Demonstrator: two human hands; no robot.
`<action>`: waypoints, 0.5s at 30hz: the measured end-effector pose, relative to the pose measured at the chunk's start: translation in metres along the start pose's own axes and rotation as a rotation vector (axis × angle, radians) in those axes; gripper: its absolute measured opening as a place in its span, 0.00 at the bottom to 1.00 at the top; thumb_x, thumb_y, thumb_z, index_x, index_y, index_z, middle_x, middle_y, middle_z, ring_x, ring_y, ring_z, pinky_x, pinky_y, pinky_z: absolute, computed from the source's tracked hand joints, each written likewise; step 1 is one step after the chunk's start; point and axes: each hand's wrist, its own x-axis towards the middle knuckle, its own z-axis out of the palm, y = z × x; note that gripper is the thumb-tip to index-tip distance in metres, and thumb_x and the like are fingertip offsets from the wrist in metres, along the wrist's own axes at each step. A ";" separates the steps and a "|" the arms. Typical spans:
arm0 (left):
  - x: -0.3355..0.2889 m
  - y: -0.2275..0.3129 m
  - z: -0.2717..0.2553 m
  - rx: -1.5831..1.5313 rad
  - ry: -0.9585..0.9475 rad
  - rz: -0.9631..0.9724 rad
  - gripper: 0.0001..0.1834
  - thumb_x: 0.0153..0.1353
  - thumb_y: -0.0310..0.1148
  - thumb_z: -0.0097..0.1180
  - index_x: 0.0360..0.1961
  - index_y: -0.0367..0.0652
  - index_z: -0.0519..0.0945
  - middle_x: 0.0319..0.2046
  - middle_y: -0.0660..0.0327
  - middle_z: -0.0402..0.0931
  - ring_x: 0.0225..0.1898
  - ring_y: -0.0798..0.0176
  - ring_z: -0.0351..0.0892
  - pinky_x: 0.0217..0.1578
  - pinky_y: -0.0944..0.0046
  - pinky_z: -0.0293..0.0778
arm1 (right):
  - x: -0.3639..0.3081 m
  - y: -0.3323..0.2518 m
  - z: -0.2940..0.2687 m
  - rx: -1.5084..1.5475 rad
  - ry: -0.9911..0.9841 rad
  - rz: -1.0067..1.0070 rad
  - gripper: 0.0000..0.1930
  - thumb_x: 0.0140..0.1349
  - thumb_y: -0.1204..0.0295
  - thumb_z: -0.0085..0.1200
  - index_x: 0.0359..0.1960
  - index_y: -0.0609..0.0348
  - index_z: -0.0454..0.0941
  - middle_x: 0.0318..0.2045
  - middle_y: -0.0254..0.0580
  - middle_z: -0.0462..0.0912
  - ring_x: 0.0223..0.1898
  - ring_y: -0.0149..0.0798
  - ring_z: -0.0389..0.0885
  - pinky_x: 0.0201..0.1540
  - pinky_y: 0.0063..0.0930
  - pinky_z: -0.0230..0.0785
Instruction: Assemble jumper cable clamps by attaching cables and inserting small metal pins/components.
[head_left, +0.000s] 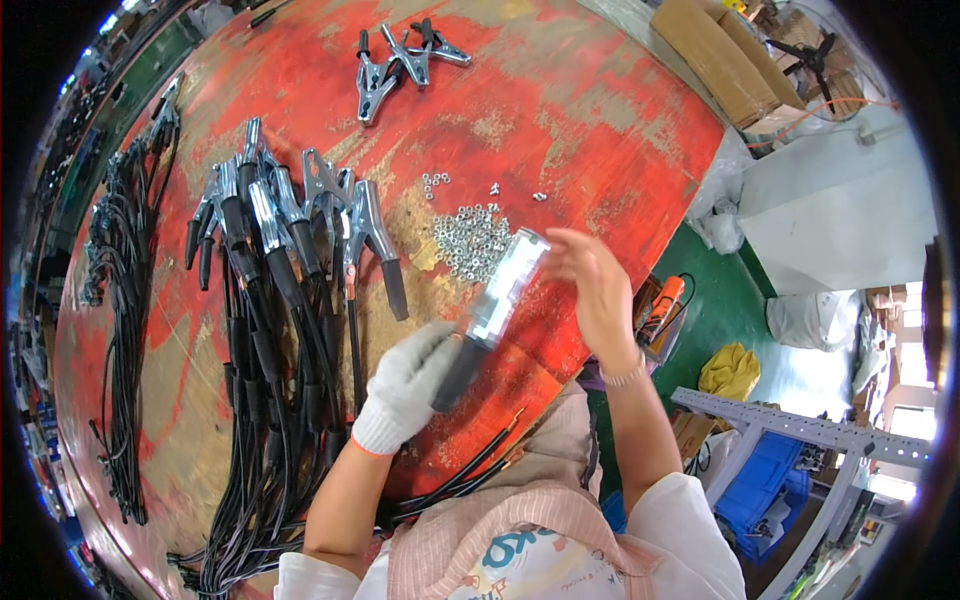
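Note:
My left hand [405,385], in a white knitted glove, is closed around a metal spring clamp [502,295] near its black handle [462,372]. The clamp is tilted, its silver end pointing up and to the right. My right hand [595,290] is bare, with its fingers stretched toward that silver end; they are blurred, and whether they touch it I cannot tell. Just beyond the clamp lies a pile of small metal nuts [468,240] on the red, worn tabletop [600,130]. Two black cables with bare copper ends [512,425] lie along the near table edge.
Several clamps fitted to black cables [275,210] lie on the left, with a bundle of black cables [130,270] farther left. Loose clamps [400,65] rest at the far side. A cardboard box [725,60] stands far right; a blue bin [765,485] sits lower right.

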 end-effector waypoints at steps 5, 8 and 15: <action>0.001 0.019 -0.002 -0.339 0.042 -0.119 0.14 0.70 0.35 0.45 0.48 0.37 0.75 0.26 0.62 0.77 0.18 0.73 0.71 0.19 0.75 0.66 | 0.049 0.046 -0.007 -0.683 0.045 -0.221 0.08 0.61 0.68 0.58 0.38 0.57 0.80 0.34 0.45 0.79 0.34 0.42 0.81 0.38 0.33 0.73; 0.001 0.016 0.002 -0.387 0.075 -0.090 0.16 0.64 0.39 0.53 0.45 0.37 0.77 0.24 0.64 0.77 0.17 0.75 0.70 0.17 0.75 0.64 | 0.056 0.053 -0.012 -0.872 -0.020 -0.222 0.08 0.60 0.67 0.59 0.34 0.58 0.80 0.31 0.44 0.79 0.32 0.43 0.81 0.37 0.35 0.73; 0.000 -0.004 0.002 -0.024 0.146 0.118 0.14 0.68 0.37 0.49 0.46 0.37 0.77 0.28 0.60 0.81 0.25 0.68 0.79 0.26 0.70 0.74 | 0.061 0.053 -0.013 -0.814 0.006 -0.238 0.09 0.58 0.66 0.61 0.32 0.59 0.80 0.31 0.44 0.79 0.32 0.44 0.80 0.36 0.35 0.72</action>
